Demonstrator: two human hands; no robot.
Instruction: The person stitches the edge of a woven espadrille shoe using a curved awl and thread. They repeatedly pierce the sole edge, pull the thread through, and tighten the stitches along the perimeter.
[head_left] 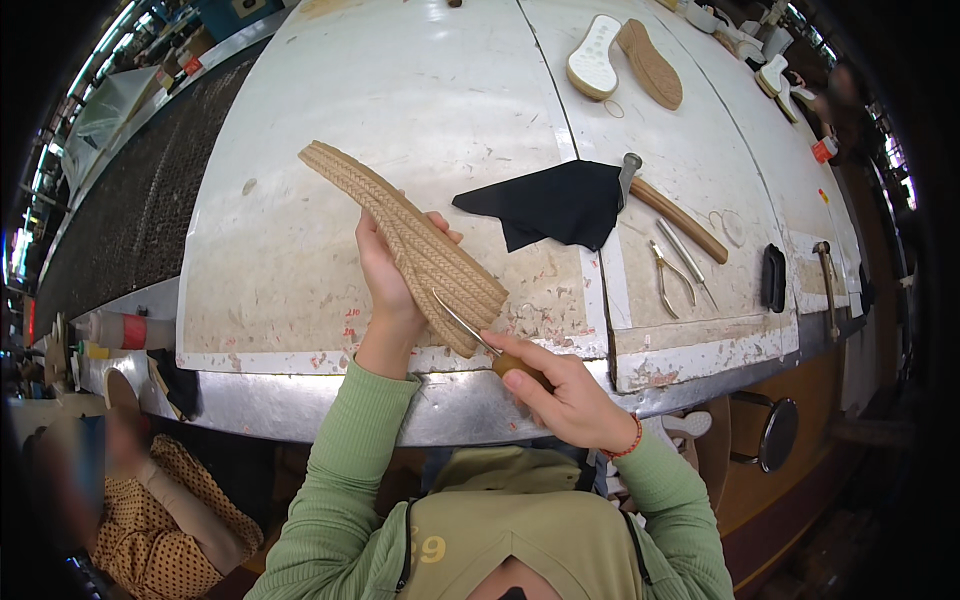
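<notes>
Two hands, apart: left hand [385,270] clamped around the middle of a tan wedge sole [410,240]; right hand [575,400] closed on the wooden handle of a hooked tool [512,368].
Wedge sole's lie: held above the surface [300,230], toward ten to eleven o'clock from the right hand; long axis from between ten and eleven to between four and five, thick end low.
Hook to braided side: tip points toward ten to eleven and appears to meet the side near the thick end. In my judgement that contact matters most; right hand is nearer the thick end, left the middle.
Between one and two o'clock: black cloth [560,205].
Two to three o'clock: hammer [690,225], pliers [661,268].
One o'clock, far: white-topped sole [594,58] beside a tan one [652,65].
Writing: yellow characters [430,550] on the apron [520,520] at six; small red marks [351,312] on the surface at nine; no brand legible.
</notes>
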